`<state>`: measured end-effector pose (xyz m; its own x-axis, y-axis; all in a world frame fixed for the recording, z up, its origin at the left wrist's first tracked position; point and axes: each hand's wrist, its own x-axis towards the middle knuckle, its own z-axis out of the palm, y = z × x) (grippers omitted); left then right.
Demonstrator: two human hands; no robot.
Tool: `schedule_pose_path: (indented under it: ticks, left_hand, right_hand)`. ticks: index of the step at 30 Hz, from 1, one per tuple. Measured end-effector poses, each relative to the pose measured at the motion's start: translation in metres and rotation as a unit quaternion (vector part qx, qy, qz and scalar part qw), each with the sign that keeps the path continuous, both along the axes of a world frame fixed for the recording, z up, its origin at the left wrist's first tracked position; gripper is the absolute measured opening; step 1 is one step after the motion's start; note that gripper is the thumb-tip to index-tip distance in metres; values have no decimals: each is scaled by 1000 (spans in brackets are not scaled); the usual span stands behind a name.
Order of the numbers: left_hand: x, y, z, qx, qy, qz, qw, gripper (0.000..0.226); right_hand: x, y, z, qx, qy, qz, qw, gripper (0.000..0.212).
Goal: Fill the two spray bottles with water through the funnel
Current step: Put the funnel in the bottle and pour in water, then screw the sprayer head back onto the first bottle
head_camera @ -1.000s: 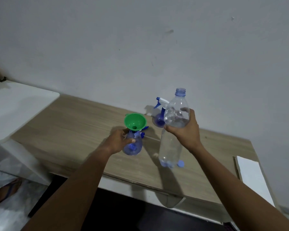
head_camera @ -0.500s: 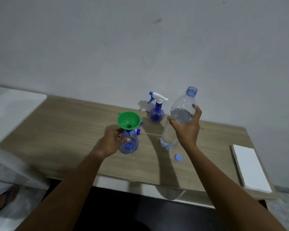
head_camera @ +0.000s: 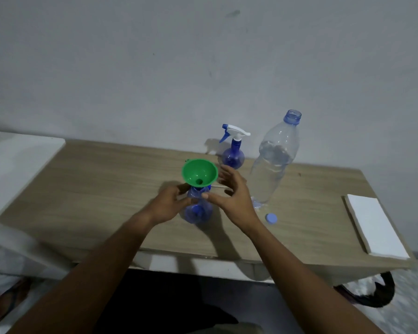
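Note:
A green funnel (head_camera: 199,173) sits in the neck of a blue spray bottle (head_camera: 198,213) at the middle of the wooden table (head_camera: 101,184). My left hand (head_camera: 168,204) grips that bottle's neck from the left. My right hand (head_camera: 232,196) is beside the funnel on the right, fingers spread, thumb touching the bottle's neck. A second blue spray bottle (head_camera: 232,150) with its white trigger head on stands behind. The big clear water bottle (head_camera: 273,162) stands uncapped at the right, partly filled.
The water bottle's blue cap (head_camera: 271,218) lies on the table near its base. A white flat slab (head_camera: 374,227) lies at the table's right end. A white surface (head_camera: 17,153) adjoins the left end. The wall is close behind.
My right hand set the water bottle down on the table, let go of it and moved left to the funnel. My left hand stayed on the spray bottle.

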<state>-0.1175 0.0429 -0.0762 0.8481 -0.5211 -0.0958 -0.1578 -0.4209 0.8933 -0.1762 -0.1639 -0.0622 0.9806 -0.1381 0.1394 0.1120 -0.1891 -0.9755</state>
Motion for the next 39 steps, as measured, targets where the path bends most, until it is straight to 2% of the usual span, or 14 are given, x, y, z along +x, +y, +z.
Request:
schedule_pose_path:
  ticks: [3, 8, 13, 15, 17, 21, 24, 28, 31, 33, 34, 36, 38, 39]
  left_hand:
    - [2, 6, -4, 17, 1, -16, 1000, 57]
    - [-3, 5, 0, 16, -17, 1, 1000, 56]
    - [4, 18, -7, 17, -74, 58, 995, 54]
    - [7, 25, -10, 21, -76, 81, 994, 56]
    - [11, 31, -12, 33, -76, 102, 991, 65]
    - [18, 31, -18, 24, -64, 122, 990, 66]
    - [21, 27, -21, 25, -72, 129, 989, 60]
    - [21, 26, -23, 15, -67, 124, 990, 59]
    - [20, 26, -22, 7, -67, 121, 990, 58]
    - [20, 25, -22, 2, -67, 122, 990, 57]
    - [19, 25, -23, -2, -67, 124, 990, 57]
    - [20, 26, -24, -14, -65, 127, 990, 57]
    - [20, 26, -27, -23, -59, 130, 990, 56]
    - [20, 26, -27, -24, -56, 132, 989, 56]
  right_hand:
    - [14, 7, 7, 10, 16, 41, 999, 83]
    - [24, 13, 23, 72, 31, 71, 994, 63]
    - [36, 3, 42, 164, -15, -3, 986, 52]
    - [38, -4, 34, 97, -25, -51, 994, 56]
    - [34, -8, 10, -28, 6, -70, 997, 66]
    - [15, -11, -44, -181, 109, -48, 976, 59]
    - [9, -12, -63, -264, 144, -49, 953, 69]
    - [12, -15, -67, -305, 141, -51, 941, 69]
    - [15, -19, -60, -300, 182, -16, 936, 116]
    - [21, -20, -50, -243, 181, -16, 953, 129]
    - [26, -18, -42, -206, 154, -25, 966, 121]
    - [44, -13, -27, -169, 95, -46, 980, 85]
    - [73, -9, -20, -204, 105, -37, 973, 51]
    - [89, -8, -20, -236, 138, -16, 962, 43]
